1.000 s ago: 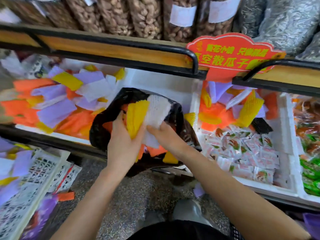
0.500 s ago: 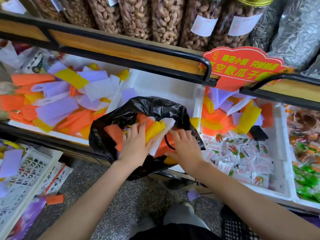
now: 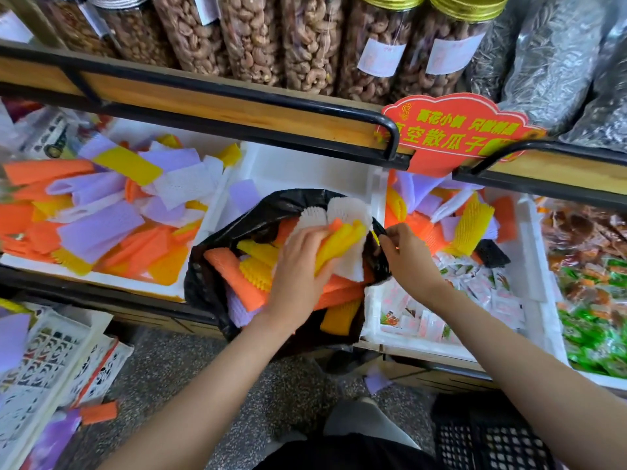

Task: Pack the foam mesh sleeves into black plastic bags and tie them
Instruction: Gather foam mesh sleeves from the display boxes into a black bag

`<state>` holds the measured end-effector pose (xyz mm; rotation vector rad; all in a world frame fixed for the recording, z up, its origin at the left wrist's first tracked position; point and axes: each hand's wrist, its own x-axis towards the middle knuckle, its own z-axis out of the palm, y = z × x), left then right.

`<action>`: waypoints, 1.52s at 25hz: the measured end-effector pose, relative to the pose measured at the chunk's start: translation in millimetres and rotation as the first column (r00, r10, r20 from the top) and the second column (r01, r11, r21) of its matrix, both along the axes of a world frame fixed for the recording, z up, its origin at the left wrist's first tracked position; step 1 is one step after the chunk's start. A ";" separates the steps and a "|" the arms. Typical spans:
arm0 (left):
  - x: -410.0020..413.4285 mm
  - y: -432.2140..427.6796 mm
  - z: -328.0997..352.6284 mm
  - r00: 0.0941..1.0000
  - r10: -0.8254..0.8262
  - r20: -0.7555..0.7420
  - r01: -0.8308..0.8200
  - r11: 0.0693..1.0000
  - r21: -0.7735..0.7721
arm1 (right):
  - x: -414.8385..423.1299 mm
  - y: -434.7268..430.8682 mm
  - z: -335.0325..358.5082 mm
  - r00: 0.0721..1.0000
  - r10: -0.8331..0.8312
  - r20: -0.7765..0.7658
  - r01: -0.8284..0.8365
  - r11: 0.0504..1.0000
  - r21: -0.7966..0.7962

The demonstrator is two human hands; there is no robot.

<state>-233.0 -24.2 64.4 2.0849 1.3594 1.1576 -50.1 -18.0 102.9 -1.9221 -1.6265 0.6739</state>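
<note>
Readable text: red sign (image 3: pixel 454 130) at 1 o'clock, large yellow characters "空散瓜子". The smaller yellow line above it is too blurred to read. Nut jars (image 3: pixel 312 45) along 12 o'clock carry white labels (image 3: pixel 381 57); print not legible. Sachets (image 3: pixel 475 286) at 3 o'clock have red and green print, unreadable.

Black plastic bag (image 3: pixel 210 276) sits dead centre, mouth open toward camera, resting in the middle white foam box (image 3: pixel 298 164) and overhanging its front edge. Foam mesh sleeves (image 3: pixel 234 269) fill the bag: orange, yellow, purple, and two white ones sticking out of the mouth at the bag's 12 o'clock.

Left hand (image 3: pixel 298 266): palm down on the sleeves inside the bag, fingers extended, pressing on a white sleeve next to a yellow one. No grip visible.

Right hand (image 3: pixel 407 256): at the bag's 3 o'clock, fingertips pinching the black rim. It touches the bag only, not the sleeves.

Loose sleeves (image 3: pixel 98 225) are piled in the box at 9 o'clock. More sleeves (image 3: pixel 471 225) lie at 2 o'clock, on top of the sachets. Green packets (image 3: pixel 593 334) at 4 o'clock. White lattice crate (image 3: pixel 44 351) at 8 o'clock on the speckled floor (image 3: pixel 163 385), with one orange sleeve (image 3: pixel 98 412) on the floor beside it.
</note>
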 end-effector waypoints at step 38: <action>252.0 17.5 -12.9 0.906 -0.038 -0.421 0.099 0.987 0.126 | 302.5 17.3 -118.1 0.962 0.164 0.220 -0.133 0.980 -0.149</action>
